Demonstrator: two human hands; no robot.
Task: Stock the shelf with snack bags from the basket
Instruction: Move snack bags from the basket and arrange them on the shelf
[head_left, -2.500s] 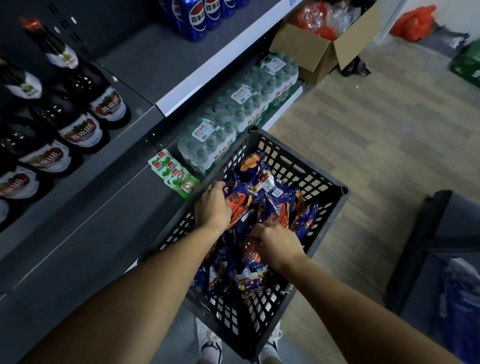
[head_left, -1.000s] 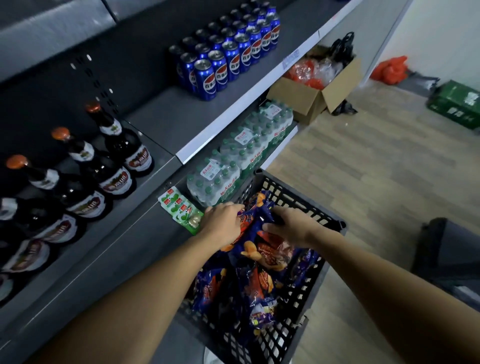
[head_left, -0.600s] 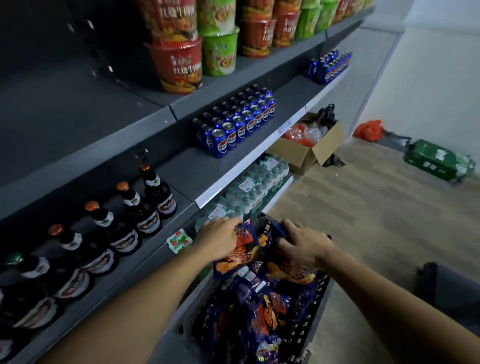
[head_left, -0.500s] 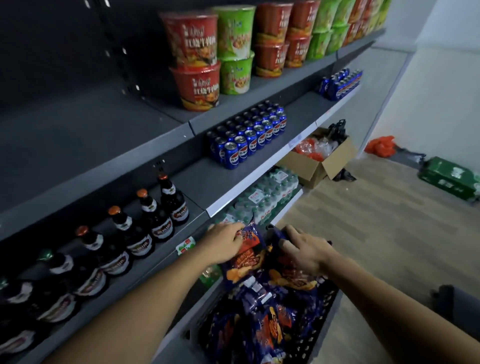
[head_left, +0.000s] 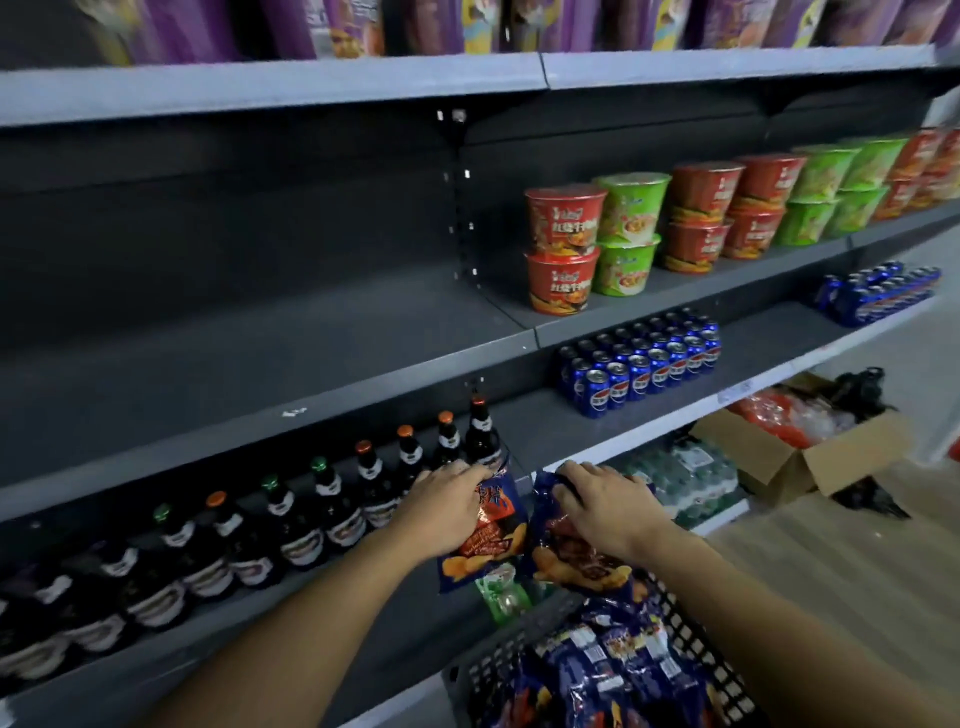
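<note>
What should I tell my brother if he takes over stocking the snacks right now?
Left hand: grips one blue snack bag, lifted above the basket.
Right hand: grips a second snack bag, also lifted.
Basket: low in front of the shelves, with many more bags inside.
Open spot: the bare dark shelf left of the noodle cups.
Done: two bags picked up.
Left: set them on a shelf, likely that bare one, then go on emptying the basket.
</note>
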